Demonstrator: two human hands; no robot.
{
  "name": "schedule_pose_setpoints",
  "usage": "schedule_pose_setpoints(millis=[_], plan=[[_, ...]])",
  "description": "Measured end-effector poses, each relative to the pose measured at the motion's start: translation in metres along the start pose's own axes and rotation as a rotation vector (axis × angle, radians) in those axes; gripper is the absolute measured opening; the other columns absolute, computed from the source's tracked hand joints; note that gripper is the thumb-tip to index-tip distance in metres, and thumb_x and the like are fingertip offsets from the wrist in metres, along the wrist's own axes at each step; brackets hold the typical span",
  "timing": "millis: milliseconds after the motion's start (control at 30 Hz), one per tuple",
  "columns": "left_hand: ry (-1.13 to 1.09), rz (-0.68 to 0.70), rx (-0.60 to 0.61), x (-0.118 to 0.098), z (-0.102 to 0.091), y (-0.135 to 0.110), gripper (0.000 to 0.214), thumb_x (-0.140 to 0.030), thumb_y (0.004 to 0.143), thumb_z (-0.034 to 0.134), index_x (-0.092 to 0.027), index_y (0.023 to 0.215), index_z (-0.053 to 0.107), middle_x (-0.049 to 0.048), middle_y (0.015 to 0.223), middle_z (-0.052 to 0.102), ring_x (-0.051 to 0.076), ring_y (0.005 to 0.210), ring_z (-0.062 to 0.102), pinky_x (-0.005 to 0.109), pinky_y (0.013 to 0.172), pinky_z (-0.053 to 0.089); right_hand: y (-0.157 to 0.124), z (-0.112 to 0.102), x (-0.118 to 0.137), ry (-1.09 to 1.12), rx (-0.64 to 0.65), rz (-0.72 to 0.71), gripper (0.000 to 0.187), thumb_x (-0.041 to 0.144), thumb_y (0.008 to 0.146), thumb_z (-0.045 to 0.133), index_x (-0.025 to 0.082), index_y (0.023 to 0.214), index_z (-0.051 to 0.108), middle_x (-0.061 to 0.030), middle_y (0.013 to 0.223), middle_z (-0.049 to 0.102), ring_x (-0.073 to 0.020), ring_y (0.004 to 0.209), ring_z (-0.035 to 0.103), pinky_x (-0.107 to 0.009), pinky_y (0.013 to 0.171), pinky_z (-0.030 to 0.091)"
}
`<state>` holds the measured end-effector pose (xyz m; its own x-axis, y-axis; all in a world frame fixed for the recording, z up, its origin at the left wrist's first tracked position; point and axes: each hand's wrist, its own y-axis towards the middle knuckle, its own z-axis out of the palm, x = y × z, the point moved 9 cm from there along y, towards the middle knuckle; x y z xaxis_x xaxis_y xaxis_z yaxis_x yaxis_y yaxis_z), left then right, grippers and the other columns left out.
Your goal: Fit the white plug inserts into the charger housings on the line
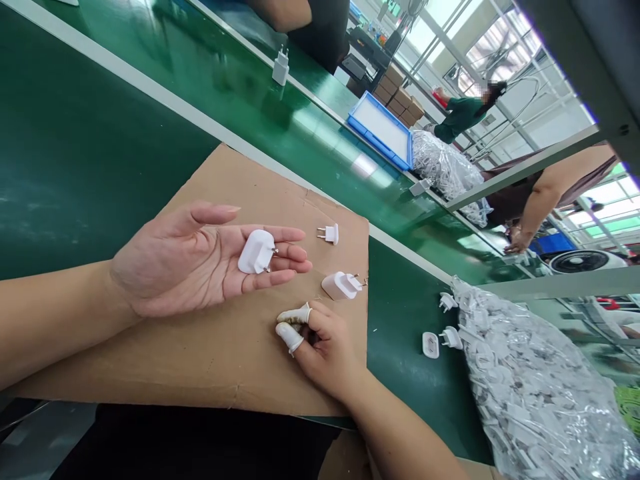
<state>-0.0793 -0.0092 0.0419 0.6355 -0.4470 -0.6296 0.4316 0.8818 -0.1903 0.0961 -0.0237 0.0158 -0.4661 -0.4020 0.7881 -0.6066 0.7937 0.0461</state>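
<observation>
My left hand is palm up with its fingers stretched out. A white plug charger lies across the fingers, its two metal pins pointing right. Close by, my right hand rests over the cardboard sheet, thumb and forefinger pinched together in white finger cots. The forefinger's cot is stained dark, and nothing shows between the tips. Just beyond this hand a white charger lies on the cardboard with its pins to the right. Farther off is a small white plug head, pins to the left.
A clear bag full of white plug parts lies at the right, with several loose pieces beside it. Behind a pale rail, a green conveyor carries a standing charger. Across it are a blue tray and people.
</observation>
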Motion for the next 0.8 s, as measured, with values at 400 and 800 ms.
schedule_pose_setpoints(millis=[400, 800], plan=[[0.140, -0.148, -0.066, 0.017, -0.011, 0.009, 0.043, -0.022, 0.103, 0.065, -0.016, 0.145, 0.069, 0.0188, 0.155, 0.063, 0.031, 0.129, 0.071, 0.037, 0.098, 0.069, -0.004, -0.001, 0.010, -0.049, -0.060, -0.153, 0.021, 0.024, 0.101, 0.062, 0.022, 0.112, 0.080, -0.0033, 0.084, 0.069, -0.0143, 0.069, 0.062, -0.027, 0.064, 0.048], [0.780, -0.334, -0.160, 0.046, -0.047, 0.005, 0.033, -0.055, 0.105, 0.063, -0.035, 0.121, 0.083, -0.0001, 0.061, 0.064, 0.017, 0.059, 0.052, 0.025, 0.064, 0.048, -0.016, -0.018, 0.031, -0.212, -0.398, -0.493, 0.043, 0.038, 0.093, 0.084, 0.024, 0.132, 0.072, -0.0097, 0.117, 0.077, -0.0212, 0.103, 0.075, -0.034, 0.095, 0.062]])
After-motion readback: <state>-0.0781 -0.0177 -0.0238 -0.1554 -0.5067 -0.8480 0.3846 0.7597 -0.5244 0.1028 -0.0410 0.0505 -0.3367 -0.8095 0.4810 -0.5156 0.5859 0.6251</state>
